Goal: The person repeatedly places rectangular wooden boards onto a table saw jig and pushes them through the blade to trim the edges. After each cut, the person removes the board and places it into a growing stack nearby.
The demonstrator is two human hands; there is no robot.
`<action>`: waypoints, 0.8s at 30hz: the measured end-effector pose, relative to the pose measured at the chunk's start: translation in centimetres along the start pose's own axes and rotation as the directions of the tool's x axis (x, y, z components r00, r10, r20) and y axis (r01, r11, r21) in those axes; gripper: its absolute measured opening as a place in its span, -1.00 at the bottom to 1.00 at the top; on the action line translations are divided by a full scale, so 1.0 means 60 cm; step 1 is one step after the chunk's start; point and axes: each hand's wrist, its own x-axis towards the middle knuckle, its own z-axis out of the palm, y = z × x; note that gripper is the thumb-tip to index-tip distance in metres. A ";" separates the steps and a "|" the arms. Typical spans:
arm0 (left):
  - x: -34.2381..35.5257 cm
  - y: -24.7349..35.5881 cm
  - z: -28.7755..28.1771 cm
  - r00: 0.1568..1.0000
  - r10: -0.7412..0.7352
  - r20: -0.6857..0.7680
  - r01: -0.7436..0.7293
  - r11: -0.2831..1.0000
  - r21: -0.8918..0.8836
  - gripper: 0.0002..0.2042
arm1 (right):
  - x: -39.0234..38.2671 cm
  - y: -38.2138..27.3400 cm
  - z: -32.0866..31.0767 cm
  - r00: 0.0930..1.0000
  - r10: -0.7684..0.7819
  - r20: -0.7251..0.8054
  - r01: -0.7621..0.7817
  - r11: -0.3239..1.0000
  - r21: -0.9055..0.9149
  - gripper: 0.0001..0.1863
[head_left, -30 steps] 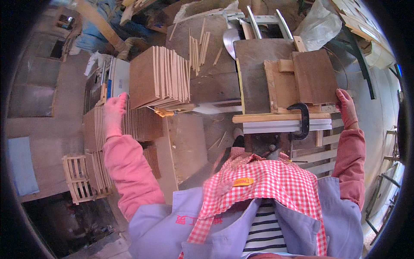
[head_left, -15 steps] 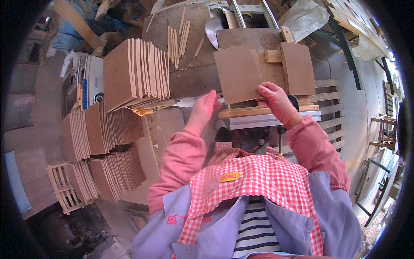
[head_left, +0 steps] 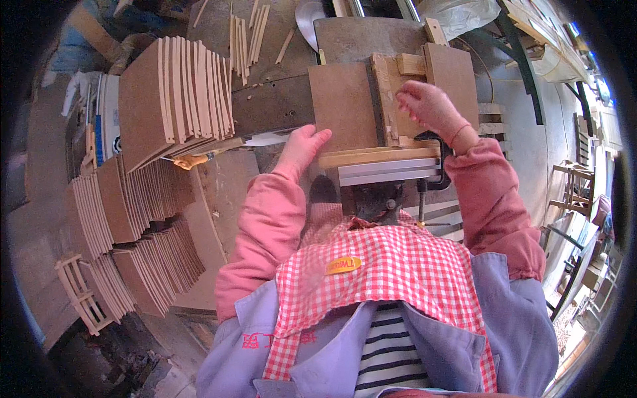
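A thin brown board (head_left: 344, 109) lies flat on the work table, its right edge along a dark strip beside a wooden jig (head_left: 393, 109). At the board's near left corner is my left hand (head_left: 302, 151), fingers stretched out by the edge and thumb at the corner; it is open. My right hand (head_left: 434, 111) hovers over the jig, off the board, with fingers loosely bent and apart and nothing visible in them. A wooden block (head_left: 411, 64) and a second brown panel (head_left: 451, 83) form the jig's right side.
A round saw blade (head_left: 309, 25) shows at the far side. Thin wood strips (head_left: 249, 40) lie on the table. Left stands a tall stack of boards (head_left: 179, 96), with more stacks (head_left: 159, 259) below. A black clamp (head_left: 434, 176) grips the near rail (head_left: 388, 170).
My right hand has let go of the board and moved up over the jig. The board now lies square beside the dark strip. My left hand has come to its near left corner.
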 end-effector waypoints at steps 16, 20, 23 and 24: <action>0.025 -0.003 0.022 0.996 -0.074 -0.039 0.084 0.921 0.381 -0.54 | 0.165 -0.089 0.090 0.926 -0.376 0.018 0.309 0.731 -0.608 -0.40; 0.021 0.014 0.024 0.997 -0.058 -0.046 0.072 0.907 0.415 -0.52 | 0.181 -0.116 0.104 0.966 -0.232 0.115 0.247 0.696 -0.674 -0.37; 0.004 0.037 0.031 0.990 -0.063 -0.123 0.122 0.814 0.568 -0.48 | 0.176 -0.120 0.103 0.968 -0.233 0.098 0.237 0.698 -0.676 -0.43; -0.007 0.046 0.036 0.986 0.022 -0.167 0.084 0.794 0.602 -0.45 | 0.174 -0.122 0.103 0.970 -0.218 0.105 0.229 0.692 -0.684 -0.43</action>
